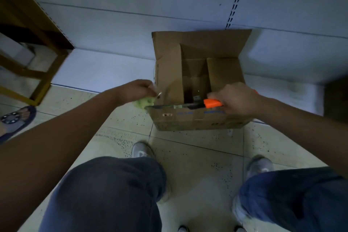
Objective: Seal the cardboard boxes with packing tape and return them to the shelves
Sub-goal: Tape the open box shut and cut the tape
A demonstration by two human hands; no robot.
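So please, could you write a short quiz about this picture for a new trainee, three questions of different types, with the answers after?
1. True or false: the flaps of the cardboard box are already folded shut.
2. Multiple choice: what does the right hand grip? A) an orange-handled tape dispenser B) a pair of scissors C) a marker pen
3. Fill the gap: the box stands on the tiled ____, in front of the person's shoes.

Key
1. False: the flaps stand open and the inside is visible.
2. A. It is held at the near edge of the box.
3. floor. The left hand is at the box's left corner; what it pinches is too blurred to tell.
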